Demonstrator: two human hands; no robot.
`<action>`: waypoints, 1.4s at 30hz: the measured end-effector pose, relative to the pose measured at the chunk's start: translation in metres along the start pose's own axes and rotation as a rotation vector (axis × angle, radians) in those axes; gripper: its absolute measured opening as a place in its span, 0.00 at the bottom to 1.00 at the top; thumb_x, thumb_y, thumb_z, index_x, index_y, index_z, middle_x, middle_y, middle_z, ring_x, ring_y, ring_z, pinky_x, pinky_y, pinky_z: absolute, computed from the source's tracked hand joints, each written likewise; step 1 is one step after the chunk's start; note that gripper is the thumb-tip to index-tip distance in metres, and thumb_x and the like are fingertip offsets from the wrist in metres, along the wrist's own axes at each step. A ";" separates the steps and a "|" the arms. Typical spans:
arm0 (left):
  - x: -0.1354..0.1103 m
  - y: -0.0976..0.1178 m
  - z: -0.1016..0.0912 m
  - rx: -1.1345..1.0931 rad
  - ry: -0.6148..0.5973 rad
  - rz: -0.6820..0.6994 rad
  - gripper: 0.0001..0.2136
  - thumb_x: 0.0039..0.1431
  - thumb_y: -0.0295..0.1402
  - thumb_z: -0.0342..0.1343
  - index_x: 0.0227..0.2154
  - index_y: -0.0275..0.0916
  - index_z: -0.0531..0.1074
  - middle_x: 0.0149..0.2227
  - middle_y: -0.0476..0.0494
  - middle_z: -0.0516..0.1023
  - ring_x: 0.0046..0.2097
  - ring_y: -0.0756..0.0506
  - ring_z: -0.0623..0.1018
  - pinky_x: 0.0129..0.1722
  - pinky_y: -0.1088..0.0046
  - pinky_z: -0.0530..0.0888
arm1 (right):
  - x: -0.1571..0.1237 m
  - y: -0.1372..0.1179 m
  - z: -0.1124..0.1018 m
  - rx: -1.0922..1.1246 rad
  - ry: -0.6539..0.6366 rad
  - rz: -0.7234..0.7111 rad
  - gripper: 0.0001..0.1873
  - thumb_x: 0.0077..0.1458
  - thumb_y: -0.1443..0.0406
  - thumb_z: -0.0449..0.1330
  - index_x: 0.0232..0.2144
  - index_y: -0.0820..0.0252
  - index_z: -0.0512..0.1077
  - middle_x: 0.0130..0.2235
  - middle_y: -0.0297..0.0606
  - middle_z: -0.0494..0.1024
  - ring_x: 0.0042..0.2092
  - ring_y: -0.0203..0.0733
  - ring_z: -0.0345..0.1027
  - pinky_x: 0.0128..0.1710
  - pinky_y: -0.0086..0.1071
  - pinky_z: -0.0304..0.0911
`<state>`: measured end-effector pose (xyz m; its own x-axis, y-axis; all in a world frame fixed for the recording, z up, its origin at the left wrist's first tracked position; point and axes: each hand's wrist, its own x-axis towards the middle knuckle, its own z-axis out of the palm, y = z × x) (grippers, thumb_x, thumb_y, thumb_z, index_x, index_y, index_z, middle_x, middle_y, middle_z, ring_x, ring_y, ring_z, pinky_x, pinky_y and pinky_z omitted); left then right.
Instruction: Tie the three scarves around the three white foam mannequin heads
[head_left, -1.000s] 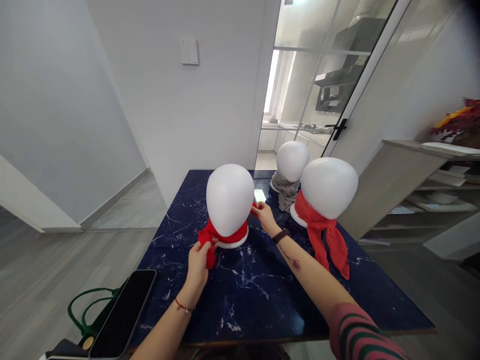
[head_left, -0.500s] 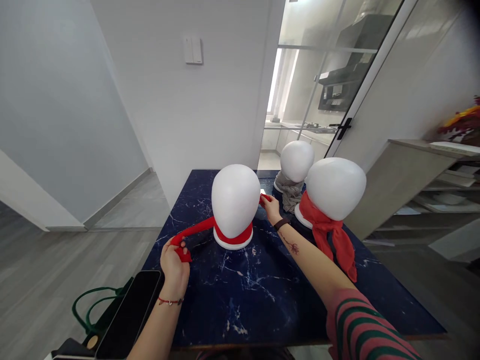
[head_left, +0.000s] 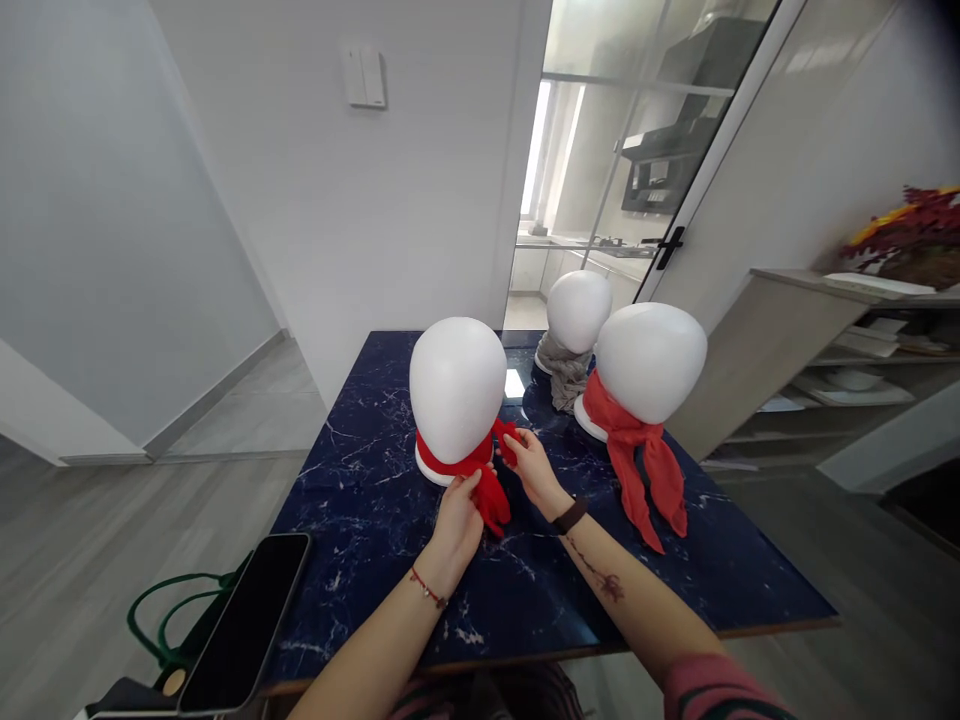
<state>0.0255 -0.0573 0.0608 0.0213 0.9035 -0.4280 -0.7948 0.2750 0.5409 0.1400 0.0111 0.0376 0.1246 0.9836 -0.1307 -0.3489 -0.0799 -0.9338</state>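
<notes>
A bright red scarf [head_left: 491, 500] is wrapped round the neck of the nearest white mannequin head [head_left: 457, 385], which stands upright on the table. My left hand [head_left: 459, 520] pinches one end of the scarf in front of the neck, and that end hangs down past my fingers. Just to the right of the neck, my right hand [head_left: 531, 468] is closed on the scarf's other end. The two hands are close together but apart. Part of the scarf behind the head is hidden.
Two more white heads stand at the right: one wears a coral-red tied scarf [head_left: 628, 440], the farther one a grey scarf [head_left: 566, 375]. A dark blue marbled table [head_left: 360, 480] bears them. At the left front lie a phone [head_left: 244, 620] and a green-handled bag [head_left: 169, 625].
My left hand has carried its scarf end from the left side to the front of the neck. My right hand has come slightly lower and nearer. The camera view has shifted a little.
</notes>
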 end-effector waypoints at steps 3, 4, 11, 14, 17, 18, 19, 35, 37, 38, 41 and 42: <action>0.011 0.000 0.001 -0.019 0.047 -0.051 0.05 0.54 0.20 0.54 0.29 0.34 0.73 0.33 0.42 0.79 0.34 0.50 0.78 0.39 0.75 0.73 | -0.014 0.007 0.004 0.016 -0.057 0.009 0.17 0.38 0.57 0.66 0.29 0.57 0.65 0.29 0.32 0.74 0.29 0.36 0.68 0.28 0.28 0.63; 0.014 0.000 -0.001 -0.012 0.058 -0.061 0.05 0.53 0.20 0.54 0.28 0.35 0.73 0.32 0.42 0.79 0.33 0.50 0.77 0.38 0.75 0.73 | -0.016 0.010 0.006 0.005 -0.071 0.001 0.17 0.37 0.57 0.66 0.28 0.57 0.66 0.29 0.33 0.74 0.30 0.37 0.68 0.30 0.30 0.64; 0.023 -0.003 -0.008 0.029 0.030 -0.031 0.06 0.46 0.21 0.61 0.28 0.36 0.75 0.30 0.46 0.79 0.31 0.53 0.76 0.33 0.79 0.71 | -0.023 0.011 0.001 -0.162 -0.155 -0.017 0.20 0.45 0.49 0.60 0.29 0.60 0.73 0.31 0.39 0.77 0.34 0.42 0.70 0.34 0.33 0.65; 0.026 -0.005 -0.007 -0.008 0.011 0.033 0.04 0.45 0.20 0.61 0.25 0.34 0.76 0.28 0.46 0.79 0.30 0.53 0.75 0.34 0.80 0.70 | -0.025 0.001 -0.007 -0.243 -0.303 0.003 0.20 0.47 0.51 0.60 0.33 0.62 0.75 0.33 0.39 0.77 0.37 0.43 0.70 0.37 0.33 0.65; 0.025 -0.008 -0.005 -0.002 -0.027 0.063 0.03 0.44 0.24 0.63 0.25 0.33 0.76 0.29 0.45 0.79 0.31 0.52 0.75 0.34 0.77 0.70 | -0.026 -0.008 -0.014 -0.352 -0.466 -0.029 0.22 0.39 0.59 0.67 0.39 0.61 0.75 0.37 0.37 0.77 0.40 0.43 0.69 0.41 0.34 0.63; 0.024 -0.008 -0.005 0.006 -0.029 0.067 0.03 0.44 0.25 0.63 0.26 0.33 0.76 0.29 0.45 0.79 0.31 0.51 0.75 0.34 0.77 0.70 | -0.026 -0.010 -0.016 -0.382 -0.479 -0.046 0.23 0.37 0.61 0.68 0.39 0.61 0.74 0.37 0.37 0.77 0.38 0.42 0.69 0.41 0.33 0.63; 0.023 -0.009 -0.005 0.013 -0.022 0.071 0.04 0.44 0.25 0.63 0.26 0.33 0.76 0.29 0.45 0.79 0.31 0.51 0.75 0.34 0.77 0.70 | -0.025 -0.011 -0.017 -0.408 -0.461 -0.061 0.22 0.37 0.62 0.68 0.38 0.61 0.75 0.35 0.36 0.77 0.35 0.40 0.69 0.38 0.32 0.63; 0.036 -0.011 -0.001 0.010 0.150 -0.008 0.12 0.47 0.14 0.52 0.21 0.38 0.70 0.27 0.48 0.76 0.30 0.52 0.76 0.36 0.77 0.72 | -0.010 0.010 -0.018 -0.331 -0.271 -0.094 0.10 0.42 0.59 0.61 0.21 0.60 0.67 0.21 0.30 0.69 0.23 0.33 0.59 0.25 0.28 0.57; 0.037 -0.012 -0.002 0.021 0.146 0.006 0.12 0.46 0.14 0.52 0.21 0.37 0.71 0.26 0.49 0.76 0.29 0.52 0.75 0.35 0.78 0.72 | -0.009 0.013 -0.018 -0.378 -0.293 -0.161 0.06 0.40 0.65 0.60 0.24 0.60 0.68 0.25 0.31 0.72 0.26 0.35 0.63 0.28 0.29 0.60; 0.037 -0.013 -0.002 0.027 0.142 0.012 0.11 0.46 0.14 0.52 0.21 0.37 0.71 0.26 0.49 0.76 0.29 0.53 0.75 0.34 0.78 0.72 | -0.009 0.013 -0.018 -0.396 -0.310 -0.194 0.05 0.40 0.66 0.59 0.26 0.59 0.68 0.26 0.31 0.73 0.28 0.36 0.65 0.30 0.30 0.62; 0.039 -0.015 -0.003 0.047 0.132 0.026 0.11 0.43 0.13 0.51 0.21 0.36 0.71 0.25 0.48 0.75 0.26 0.53 0.73 0.31 0.77 0.72 | -0.011 0.009 -0.020 -0.474 -0.392 -0.260 0.08 0.42 0.68 0.56 0.30 0.59 0.71 0.30 0.33 0.75 0.32 0.38 0.68 0.35 0.32 0.63; 0.041 -0.016 -0.003 0.054 0.130 0.030 0.11 0.42 0.13 0.52 0.21 0.35 0.71 0.24 0.48 0.75 0.26 0.52 0.73 0.31 0.76 0.72 | -0.012 0.005 -0.021 -0.510 -0.422 -0.264 0.09 0.43 0.67 0.56 0.31 0.60 0.71 0.32 0.34 0.76 0.33 0.39 0.68 0.36 0.32 0.63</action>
<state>0.0378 -0.0258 0.0327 -0.0838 0.8624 -0.4993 -0.7603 0.2686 0.5915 0.1563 -0.0041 0.0270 -0.2613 0.9510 0.1655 0.1344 0.2057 -0.9694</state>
